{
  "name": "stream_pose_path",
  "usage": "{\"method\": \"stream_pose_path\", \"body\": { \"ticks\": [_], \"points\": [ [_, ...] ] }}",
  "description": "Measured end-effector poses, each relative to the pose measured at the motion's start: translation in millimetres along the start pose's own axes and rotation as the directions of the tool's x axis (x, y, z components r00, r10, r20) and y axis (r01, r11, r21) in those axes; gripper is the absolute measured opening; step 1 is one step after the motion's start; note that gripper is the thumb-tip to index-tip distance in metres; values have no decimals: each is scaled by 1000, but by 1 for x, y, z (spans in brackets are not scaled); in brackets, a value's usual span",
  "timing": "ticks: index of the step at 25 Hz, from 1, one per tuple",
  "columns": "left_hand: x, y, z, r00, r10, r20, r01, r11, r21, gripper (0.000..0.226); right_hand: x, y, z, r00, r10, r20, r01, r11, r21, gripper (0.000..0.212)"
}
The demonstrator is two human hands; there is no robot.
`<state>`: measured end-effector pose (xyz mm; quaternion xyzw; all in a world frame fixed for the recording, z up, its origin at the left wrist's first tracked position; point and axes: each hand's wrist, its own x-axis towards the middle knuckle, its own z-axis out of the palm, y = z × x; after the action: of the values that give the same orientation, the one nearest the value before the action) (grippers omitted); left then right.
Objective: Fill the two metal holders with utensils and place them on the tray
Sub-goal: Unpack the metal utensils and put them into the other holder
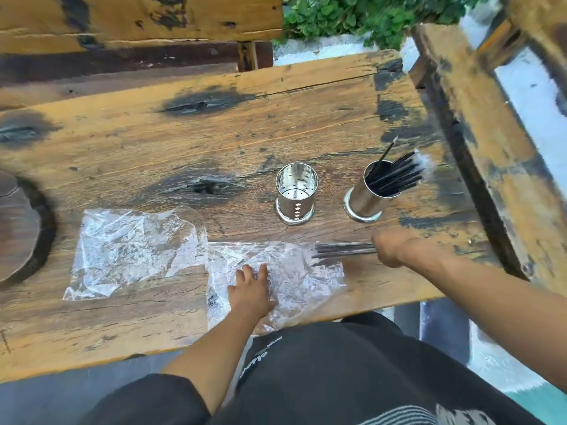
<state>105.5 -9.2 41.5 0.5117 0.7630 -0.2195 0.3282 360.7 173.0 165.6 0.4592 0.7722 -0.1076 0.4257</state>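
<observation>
Two shiny metal holders stand on the wooden table. The left holder is empty. The right holder is packed with black chopsticks that lean to the right. My right hand grips a bundle of black chopsticks lying level just above the table, their tips pointing left over a clear plastic bag. My left hand lies flat on that bag with fingers spread. A dark round wooden tray sits at the table's left edge.
A second crumpled clear plastic bag lies left of the first. A wooden bench runs along the table's right end, another behind it. Green plants grow at the back.
</observation>
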Motion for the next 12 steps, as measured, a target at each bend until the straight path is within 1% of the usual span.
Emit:
{"method": "stream_pose_path", "body": {
  "ticks": [2,3,6,7,9,10,12],
  "points": [
    [3,0,-4,1000,-15,24,15,999,-30,104,-10,15,-22,998,53,-43,-53,999,7,32],
    [3,0,-6,999,-18,38,20,999,-47,104,-15,20,-33,996,56,-75,-56,998,2,30],
    [6,-1,-9,998,-8,56,14,995,-95,98,-27,26,-65,982,12,-186,-10,1000,15,26],
    [7,-3,-10,998,-1,55,7,994,-109,94,-31,25,-75,975,7,-221,4,999,49,27],
    [9,-7,-11,998,20,64,-11,991,-134,89,-34,20,-93,961,18,-276,12,994,106,36],
    [10,-9,-12,997,31,72,-20,989,-150,88,-33,17,-101,954,31,-298,1,994,106,37],
    [12,-15,-13,996,50,79,-34,979,-199,86,-30,10,-114,949,67,-307,-48,996,70,32]
  ]
}}
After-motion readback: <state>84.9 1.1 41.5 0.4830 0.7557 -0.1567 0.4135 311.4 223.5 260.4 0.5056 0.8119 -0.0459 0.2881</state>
